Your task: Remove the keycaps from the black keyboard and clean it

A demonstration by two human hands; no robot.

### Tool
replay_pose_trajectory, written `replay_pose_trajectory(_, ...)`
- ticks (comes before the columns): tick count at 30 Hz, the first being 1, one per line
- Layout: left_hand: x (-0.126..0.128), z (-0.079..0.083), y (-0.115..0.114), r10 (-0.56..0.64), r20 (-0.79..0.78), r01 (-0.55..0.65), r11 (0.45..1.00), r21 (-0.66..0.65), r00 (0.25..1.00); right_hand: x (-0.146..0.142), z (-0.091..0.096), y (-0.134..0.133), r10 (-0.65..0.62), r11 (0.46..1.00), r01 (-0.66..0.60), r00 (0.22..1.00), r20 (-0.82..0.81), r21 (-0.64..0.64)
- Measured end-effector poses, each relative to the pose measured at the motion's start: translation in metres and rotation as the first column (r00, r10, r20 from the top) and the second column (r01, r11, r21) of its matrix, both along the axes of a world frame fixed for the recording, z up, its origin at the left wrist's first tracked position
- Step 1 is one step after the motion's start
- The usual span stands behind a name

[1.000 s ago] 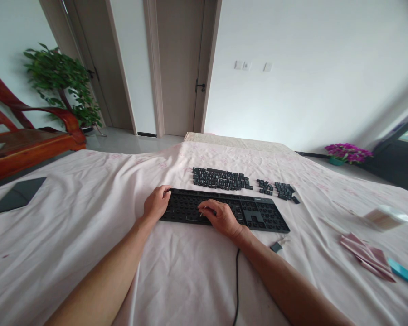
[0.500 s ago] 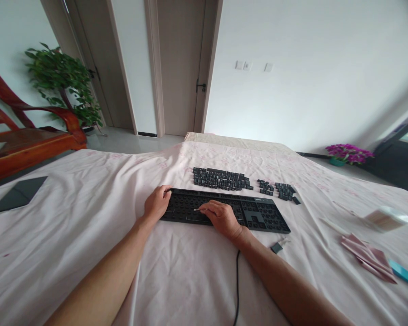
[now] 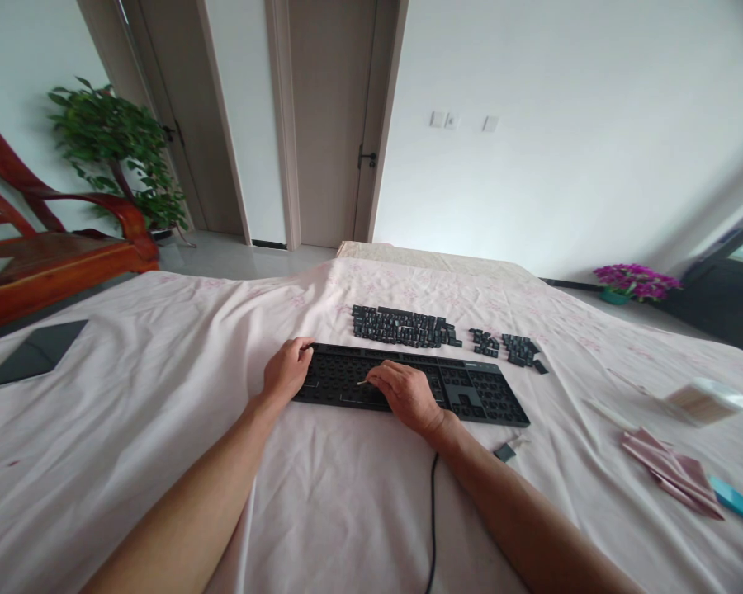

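A black keyboard (image 3: 461,396) with its keycaps off lies on the pink cloth, its cable running toward me. My left hand (image 3: 286,368) grips the keyboard's upper left corner, thumb on the top. Pinched in my right hand (image 3: 405,396) is a cotton swab (image 3: 362,382), its pale tip over the key sockets left of the middle; whether the tip touches them I cannot tell. Behind the keyboard, loose black keycaps (image 3: 402,327) sit grouped in rows, with smaller clusters of keycaps (image 3: 520,350) to their right.
To the right are a clear box of cotton swabs (image 3: 709,401), a folded pink cloth (image 3: 674,472) and a blue flat object (image 3: 740,502). A small dark tool (image 3: 505,452) lies near my right forearm. A dark tablet (image 3: 35,353) rests at the far left.
The swab tip has shifted very slightly to the right with my right hand. My left hand keeps its hold on the keyboard's corner.
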State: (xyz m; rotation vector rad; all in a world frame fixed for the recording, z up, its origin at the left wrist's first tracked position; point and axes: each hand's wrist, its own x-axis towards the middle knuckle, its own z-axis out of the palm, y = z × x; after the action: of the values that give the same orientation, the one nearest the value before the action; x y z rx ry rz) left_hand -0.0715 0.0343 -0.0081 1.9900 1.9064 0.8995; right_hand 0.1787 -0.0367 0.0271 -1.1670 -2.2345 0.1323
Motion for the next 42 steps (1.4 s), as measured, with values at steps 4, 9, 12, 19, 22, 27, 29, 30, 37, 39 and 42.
replay_pose_trajectory(4,0.0,-0.001,0.001,-0.002,0.0,0.002,1.0,-0.002,1.0,0.011,0.01,0.005,-0.028,0.999,0.029,0.999,0.043,-0.028)
replay_pose_trajectory(9,-0.001,-0.002,0.001,-0.005,-0.002,0.005,1.0,0.0,1.0,0.028,0.023,0.011,-0.033,0.989,0.039,0.998,0.048,-0.142)
replay_pose_trajectory(12,-0.001,-0.002,0.001,-0.01,-0.003,0.01,1.0,0.005,1.0,0.038,0.029,0.013,-0.057,0.973,0.069,0.997,0.06,-0.219)
replay_pose_trajectory(19,0.0,-0.001,0.001,-0.012,0.0,0.012,1.0,0.0,1.0,0.051,0.049,0.01,-0.099,0.938,0.177,0.961,0.259,-0.297)
replay_pose_trajectory(22,0.0,-0.001,0.001,-0.014,0.01,0.014,1.0,-0.002,1.0,0.056,0.057,0.008,-0.13,0.934,0.238,0.921,0.366,-0.266)
replay_pose_trajectory(27,0.0,0.0,0.001,-0.013,0.014,0.013,1.0,-0.001,1.0,0.062,0.065,0.006,-0.202,0.916,0.361,0.79,0.579,-0.173)
replay_pose_trajectory(29,0.0,0.0,0.001,-0.012,0.009,0.012,1.0,0.002,1.0,0.062,0.067,0.004,-0.219,0.901,0.409,0.718,0.661,-0.145)
replay_pose_trajectory(30,0.0,0.0,0.001,-0.01,0.006,0.01,1.0,0.002,1.0,0.062,0.068,0.003,-0.22,0.894,0.425,0.69,0.689,-0.14)
replay_pose_trajectory(37,0.001,-0.001,0.001,-0.017,0.001,0.017,1.0,0.001,1.0,0.067,0.069,0.005,-0.25,0.894,0.385,0.854,0.456,-0.231)
replay_pose_trajectory(39,0.001,-0.001,0.001,-0.018,0.005,0.018,1.0,-0.002,1.0,0.068,0.065,0.009,-0.235,0.897,0.314,0.935,0.266,-0.31)
replay_pose_trajectory(42,0.0,-0.002,0.002,-0.019,0.007,0.019,1.0,-0.004,1.0,0.061,0.052,0.014,-0.2,0.895,0.194,0.979,0.028,-0.403)
